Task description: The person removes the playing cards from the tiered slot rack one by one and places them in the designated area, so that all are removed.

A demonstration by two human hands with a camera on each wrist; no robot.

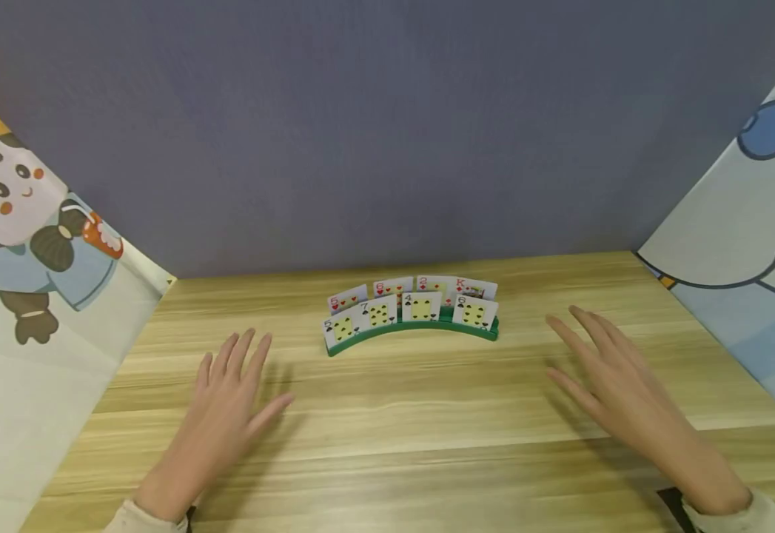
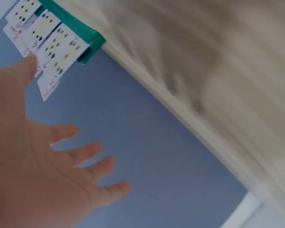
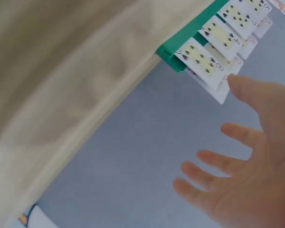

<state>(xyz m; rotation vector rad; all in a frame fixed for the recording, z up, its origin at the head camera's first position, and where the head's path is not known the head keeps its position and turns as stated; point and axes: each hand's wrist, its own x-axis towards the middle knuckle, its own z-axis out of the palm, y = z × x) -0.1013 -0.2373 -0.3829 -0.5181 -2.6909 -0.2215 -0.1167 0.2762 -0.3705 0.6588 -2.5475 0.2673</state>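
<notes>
A curved green card holder (image 1: 420,324) stands on the table with playing cards upright in two rows. Its front row shows the five of spades (image 1: 343,327), seven of spades (image 1: 379,314), four of spades (image 1: 421,307) and six of spades (image 1: 474,312). Behind them are the five of hearts (image 1: 347,299), six of hearts (image 1: 392,287), a red two (image 1: 432,283) and a red king (image 1: 480,288), partly covered. My left hand (image 1: 223,411) hovers left of the holder, fingers spread and holding nothing. On the other side my right hand (image 1: 616,381) hovers likewise, fingers extended and bare.
The wood-grain table (image 1: 420,444) meets a grey-blue wall (image 1: 387,133) behind the holder. Panels with cartoon prints flank it, a character panel (image 1: 27,222) on the left and a white-and-blue panel (image 1: 740,222) on the right.
</notes>
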